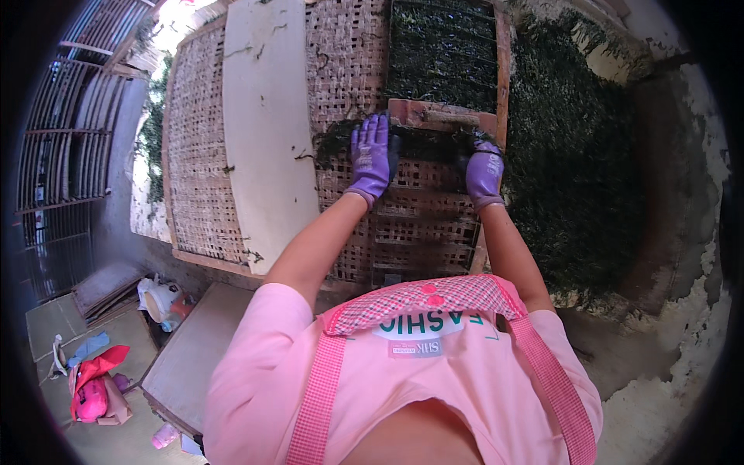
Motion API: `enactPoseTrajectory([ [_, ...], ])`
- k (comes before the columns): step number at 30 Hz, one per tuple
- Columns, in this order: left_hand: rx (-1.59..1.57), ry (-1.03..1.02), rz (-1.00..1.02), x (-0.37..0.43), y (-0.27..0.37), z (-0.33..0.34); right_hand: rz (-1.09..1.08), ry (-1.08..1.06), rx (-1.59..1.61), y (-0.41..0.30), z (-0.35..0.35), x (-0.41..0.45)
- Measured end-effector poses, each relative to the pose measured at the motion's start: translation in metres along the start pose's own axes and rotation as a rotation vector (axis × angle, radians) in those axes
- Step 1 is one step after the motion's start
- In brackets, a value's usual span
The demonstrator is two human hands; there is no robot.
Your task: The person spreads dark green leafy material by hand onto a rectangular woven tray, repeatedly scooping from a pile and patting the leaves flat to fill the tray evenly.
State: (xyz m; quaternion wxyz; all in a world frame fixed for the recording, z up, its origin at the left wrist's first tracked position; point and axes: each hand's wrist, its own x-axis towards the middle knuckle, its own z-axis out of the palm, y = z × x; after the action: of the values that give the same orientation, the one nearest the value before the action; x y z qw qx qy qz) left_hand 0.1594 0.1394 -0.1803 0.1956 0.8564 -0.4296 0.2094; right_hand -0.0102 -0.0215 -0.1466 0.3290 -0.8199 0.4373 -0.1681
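My left hand, in a purple glove, lies nearly flat with its fingers pointing away, at the left end of a dark bar-like piece or strip; its exact nature is unclear. My right hand, gloved alike, is at the right end, fingertips partly hidden by dark green strands. Just beyond both hands a worn wooden block spans the frame, bordering a rectangular layer of dark green seaweed-like strands. Beneath lies a woven slatted mat with a wooden rail on its right.
A pale board lies across the woven panel at left. A large heap of dark green strands fills the right side. Slatted racks stand far left. Stacked boards and a red bag are at lower left.
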Motion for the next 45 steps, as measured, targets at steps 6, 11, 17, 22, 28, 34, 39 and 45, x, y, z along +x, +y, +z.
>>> enactPoseTrajectory([
  [6,-0.205,-0.104,-0.114,0.001,0.004,-0.025,0.329,0.295,0.457,0.058,-0.014,0.006],
  [11,-0.12,0.077,-0.012,0.026,0.047,-0.046,0.878,-0.221,1.163,0.134,-0.078,0.018],
  [17,-0.47,-0.293,0.109,0.042,0.12,0.0,0.551,-0.049,0.503,0.123,-0.12,0.017],
  [22,-0.294,-0.235,0.176,0.041,0.153,0.012,0.171,0.468,0.226,0.226,-0.11,0.109],
  [28,-0.237,-0.221,0.159,0.036,0.137,0.016,0.174,-0.079,-0.505,0.212,-0.063,0.017],
  [34,-0.198,-0.264,0.172,0.036,0.145,0.017,-0.254,0.254,-0.19,0.155,-0.085,0.062],
  [39,-0.226,-0.281,0.181,0.041,0.138,0.016,0.084,-0.404,-0.515,0.143,-0.074,0.062],
  [45,-0.169,-0.37,0.183,0.036,0.14,0.016,-0.102,0.389,-0.277,0.132,-0.069,0.152],
])
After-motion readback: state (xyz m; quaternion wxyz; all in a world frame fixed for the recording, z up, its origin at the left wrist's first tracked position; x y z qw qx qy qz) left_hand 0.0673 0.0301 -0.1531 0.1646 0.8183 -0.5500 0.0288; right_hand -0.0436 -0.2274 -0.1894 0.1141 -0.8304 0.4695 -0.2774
